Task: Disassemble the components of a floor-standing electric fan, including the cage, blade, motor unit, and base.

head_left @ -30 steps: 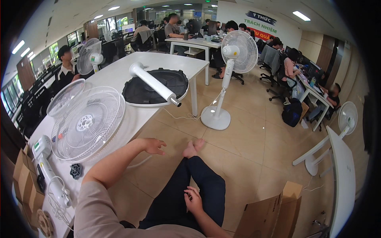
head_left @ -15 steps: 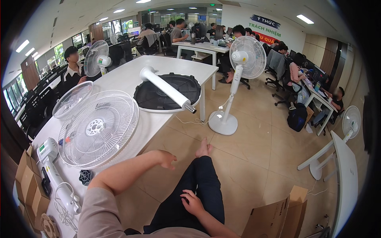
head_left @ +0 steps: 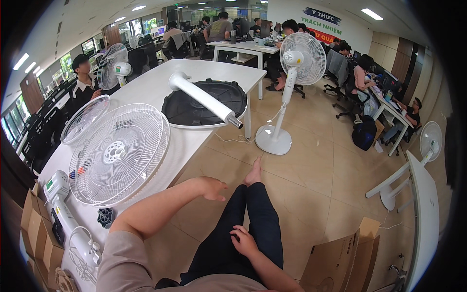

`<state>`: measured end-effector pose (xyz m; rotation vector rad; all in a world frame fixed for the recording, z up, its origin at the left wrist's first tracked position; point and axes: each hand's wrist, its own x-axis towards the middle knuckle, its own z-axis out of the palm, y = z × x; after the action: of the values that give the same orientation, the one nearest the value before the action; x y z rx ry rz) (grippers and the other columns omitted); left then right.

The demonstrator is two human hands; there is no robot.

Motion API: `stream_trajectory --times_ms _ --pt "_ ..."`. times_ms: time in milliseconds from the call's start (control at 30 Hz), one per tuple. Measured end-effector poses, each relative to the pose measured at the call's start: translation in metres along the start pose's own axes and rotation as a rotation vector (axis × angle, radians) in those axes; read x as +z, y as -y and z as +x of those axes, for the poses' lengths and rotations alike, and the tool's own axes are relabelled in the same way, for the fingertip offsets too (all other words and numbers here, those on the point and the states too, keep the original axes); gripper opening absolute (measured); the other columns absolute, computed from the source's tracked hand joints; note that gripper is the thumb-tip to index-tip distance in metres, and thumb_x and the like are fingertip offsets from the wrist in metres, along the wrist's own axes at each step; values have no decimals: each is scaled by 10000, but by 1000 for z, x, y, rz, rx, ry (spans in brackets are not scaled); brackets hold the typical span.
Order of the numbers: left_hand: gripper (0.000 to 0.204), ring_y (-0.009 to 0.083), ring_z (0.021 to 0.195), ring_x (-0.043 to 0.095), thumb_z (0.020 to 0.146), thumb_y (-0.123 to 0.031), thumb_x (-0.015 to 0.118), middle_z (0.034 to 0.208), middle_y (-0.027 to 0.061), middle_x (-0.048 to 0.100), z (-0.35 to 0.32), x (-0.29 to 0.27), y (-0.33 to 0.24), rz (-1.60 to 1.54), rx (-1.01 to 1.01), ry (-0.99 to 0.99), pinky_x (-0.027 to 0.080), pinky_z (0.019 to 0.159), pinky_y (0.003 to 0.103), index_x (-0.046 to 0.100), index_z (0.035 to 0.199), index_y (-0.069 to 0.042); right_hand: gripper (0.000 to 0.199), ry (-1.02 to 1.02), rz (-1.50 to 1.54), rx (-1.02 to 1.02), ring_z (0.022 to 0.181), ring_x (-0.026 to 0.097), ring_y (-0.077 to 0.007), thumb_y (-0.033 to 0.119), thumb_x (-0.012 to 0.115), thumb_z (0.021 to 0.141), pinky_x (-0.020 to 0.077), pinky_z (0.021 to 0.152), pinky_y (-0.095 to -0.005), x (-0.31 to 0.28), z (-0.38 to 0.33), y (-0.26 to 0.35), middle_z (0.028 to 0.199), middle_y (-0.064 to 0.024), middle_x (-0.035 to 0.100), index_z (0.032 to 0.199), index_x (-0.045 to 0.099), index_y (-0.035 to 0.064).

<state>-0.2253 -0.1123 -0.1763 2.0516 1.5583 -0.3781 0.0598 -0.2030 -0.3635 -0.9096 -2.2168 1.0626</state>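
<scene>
My left hand (head_left: 212, 187) hovers open and empty past the near edge of the white table (head_left: 146, 92), fingers loosely curled. It is nearest to the stacked white fan grilles (head_left: 116, 153) lying flat on the table. My right hand (head_left: 243, 241) rests on my dark trouser leg, fingers relaxed, holding nothing. A black round fan base (head_left: 204, 102) with a white pole (head_left: 204, 97) lying across it sits farther along the table. A white fan motor unit (head_left: 61, 194) with a cord and a small black knob (head_left: 106, 217) lie at the table's near left.
An assembled white standing fan (head_left: 292, 87) stands on the tiled floor ahead. Cardboard boxes sit at the lower right (head_left: 340, 263) and far left (head_left: 34, 233). Another white table (head_left: 428, 214) with a fan (head_left: 428, 141) is at right. Several people work at desks behind.
My left hand has stretched farther forward and right, away from the table edge. The view has tilted and shifted a little. My right hand stays on my leg.
</scene>
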Motion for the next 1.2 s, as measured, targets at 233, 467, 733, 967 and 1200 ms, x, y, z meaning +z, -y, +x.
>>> stream_trajectory --times_ms 233,467,733,967,1200 --pt "728 381 1331 592 953 -506 686 1434 215 623 9 -6 7 99 -101 6 469 1113 473 512 1527 -93 210 6 -114 -81 859 730 -275 117 720 942 597 804 -375 -3 -16 1 1341 -105 634 1147 695 78" --pt "726 387 1303 606 958 -524 668 1396 215 641 19 -3 20 117 -47 -44 478 1098 474 509 1519 -91 203 29 -72 2 907 727 -296 143 697 954 589 840 -396 -6 -13 -18 1310 -86 640 1147 691 81" --pt "731 396 1300 606 953 -507 677 1396 214 645 12 -4 23 113 -83 -49 472 1109 466 505 1523 -84 189 7 -25 28 929 719 -317 138 690 951 583 838 -404 19 -1 -22 1283 -92 646 1134 691 88" --pt "745 398 1315 595 944 -511 688 1423 216 630 9 -16 21 13 -67 -48 467 1112 458 504 1523 -79 197 -26 0 -74 908 725 -280 88 718 932 595 815 -358 43 3 -13 1248 -109 645 1124 683 55" --pt "742 385 1344 577 950 -506 682 1436 214 622 6 -12 40 44 -103 -85 453 1133 449 501 1528 -78 141 68 -30 -4 1025 695 -357 113 685 945 571 888 -420 40 2 -6 1220 -111 646 1072 678 53"
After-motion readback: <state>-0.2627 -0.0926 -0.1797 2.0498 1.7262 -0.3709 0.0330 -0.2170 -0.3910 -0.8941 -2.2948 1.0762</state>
